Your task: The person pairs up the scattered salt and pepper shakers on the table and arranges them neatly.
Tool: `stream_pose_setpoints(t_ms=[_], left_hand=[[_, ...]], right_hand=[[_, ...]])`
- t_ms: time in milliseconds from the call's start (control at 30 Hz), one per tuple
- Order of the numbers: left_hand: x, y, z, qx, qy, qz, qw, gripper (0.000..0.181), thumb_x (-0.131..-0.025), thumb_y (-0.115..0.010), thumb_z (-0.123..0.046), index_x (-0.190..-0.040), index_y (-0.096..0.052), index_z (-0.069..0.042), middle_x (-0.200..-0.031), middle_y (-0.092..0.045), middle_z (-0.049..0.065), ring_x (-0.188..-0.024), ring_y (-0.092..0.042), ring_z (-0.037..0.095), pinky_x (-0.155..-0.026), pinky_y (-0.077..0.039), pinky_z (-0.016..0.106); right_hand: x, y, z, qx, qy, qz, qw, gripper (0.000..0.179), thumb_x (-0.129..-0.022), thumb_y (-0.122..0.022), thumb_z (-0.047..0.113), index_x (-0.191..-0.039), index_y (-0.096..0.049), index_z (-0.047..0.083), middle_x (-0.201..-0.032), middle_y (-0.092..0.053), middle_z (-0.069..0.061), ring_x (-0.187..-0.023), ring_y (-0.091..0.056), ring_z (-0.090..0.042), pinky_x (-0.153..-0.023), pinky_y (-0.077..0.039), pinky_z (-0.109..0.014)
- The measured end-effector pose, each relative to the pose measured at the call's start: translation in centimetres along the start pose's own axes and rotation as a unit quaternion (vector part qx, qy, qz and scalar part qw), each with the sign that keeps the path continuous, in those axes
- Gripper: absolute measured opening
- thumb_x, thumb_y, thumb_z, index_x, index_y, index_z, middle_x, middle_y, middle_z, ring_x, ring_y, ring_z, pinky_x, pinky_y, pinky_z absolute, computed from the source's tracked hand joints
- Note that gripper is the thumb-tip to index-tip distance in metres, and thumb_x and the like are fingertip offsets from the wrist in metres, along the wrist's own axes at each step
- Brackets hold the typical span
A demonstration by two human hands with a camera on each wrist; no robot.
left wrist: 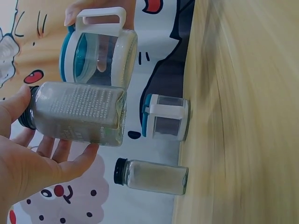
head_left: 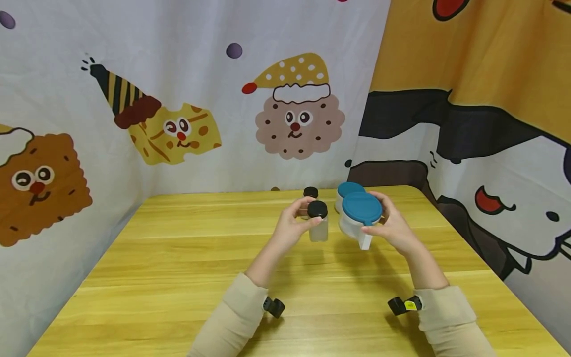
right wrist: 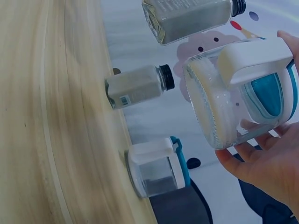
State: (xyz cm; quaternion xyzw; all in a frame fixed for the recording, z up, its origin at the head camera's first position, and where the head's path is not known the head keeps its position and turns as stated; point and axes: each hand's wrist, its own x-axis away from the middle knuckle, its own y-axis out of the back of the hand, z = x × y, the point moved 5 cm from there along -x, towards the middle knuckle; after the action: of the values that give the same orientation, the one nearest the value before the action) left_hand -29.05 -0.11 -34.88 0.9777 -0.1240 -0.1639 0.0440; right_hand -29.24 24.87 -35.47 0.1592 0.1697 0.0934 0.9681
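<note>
My left hand grips a square clear glass bottle with a black screw cap, lifted above the table. Printed text covers one face of it, and its contents look pale and greyish. In my right hand is a round clear jar with a blue lid and a white handle, also raised off the table. Fingers wrap its far side while the thumb lies near the lid. Behind these, a second black-capped bottle and a smaller blue-lidded jar with a white handle stand upright on the table.
The wooden table reaches back to a printed curtain with cartoon figures. Another curtain part runs along the right side. Small black cameras sit on both wrists, below beige sleeves.
</note>
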Motion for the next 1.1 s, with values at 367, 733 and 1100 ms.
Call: stream_pose_setpoints(t_ms=[367, 733, 1100], left_hand=[[1.7, 1.3, -2.9, -0.013, 0.000, 0.004, 0.9999, 0.044, -0.086, -0.070, -0.003, -0.128, -0.057, -0.002, -0.113, -0.059, 0.012, -0.104, -0.054, 0.031, -0.079, -0.048, 0.033], [1.4, 3.0, -0.1, -0.004, 0.005, 0.002, 1.0000, 0.046, -0.085, -0.073, -0.007, -0.129, -0.057, -0.008, -0.112, -0.059, 0.008, -0.105, -0.054, 0.027, -0.079, -0.048, 0.035], [2.4, 4.8, -0.6, 0.003, -0.005, -0.009, 0.9999, 0.041, -0.085, -0.073, -0.008, -0.124, -0.060, -0.013, -0.109, -0.059, 0.007, -0.104, -0.054, 0.025, -0.078, -0.048, 0.036]], right_hand=[[0.1, -1.1, 1.2, -0.013, 0.010, 0.003, 0.9999, 0.087, -0.077, -0.075, -0.002, -0.147, -0.023, 0.002, -0.142, -0.034, -0.020, -0.120, -0.039, -0.031, -0.094, -0.033, -0.048], [0.3, -2.4, 1.4, -0.026, 0.004, 0.002, 0.9996, 0.088, -0.077, -0.076, -0.001, -0.147, -0.023, 0.003, -0.145, -0.030, -0.021, -0.124, -0.036, -0.036, -0.098, -0.031, -0.054], [0.4, -3.4, 1.9, -0.040, 0.012, 0.003, 0.9991, 0.089, -0.076, -0.076, -0.003, -0.147, -0.023, 0.003, -0.143, -0.032, -0.021, -0.124, -0.036, -0.035, -0.098, -0.029, -0.056]])
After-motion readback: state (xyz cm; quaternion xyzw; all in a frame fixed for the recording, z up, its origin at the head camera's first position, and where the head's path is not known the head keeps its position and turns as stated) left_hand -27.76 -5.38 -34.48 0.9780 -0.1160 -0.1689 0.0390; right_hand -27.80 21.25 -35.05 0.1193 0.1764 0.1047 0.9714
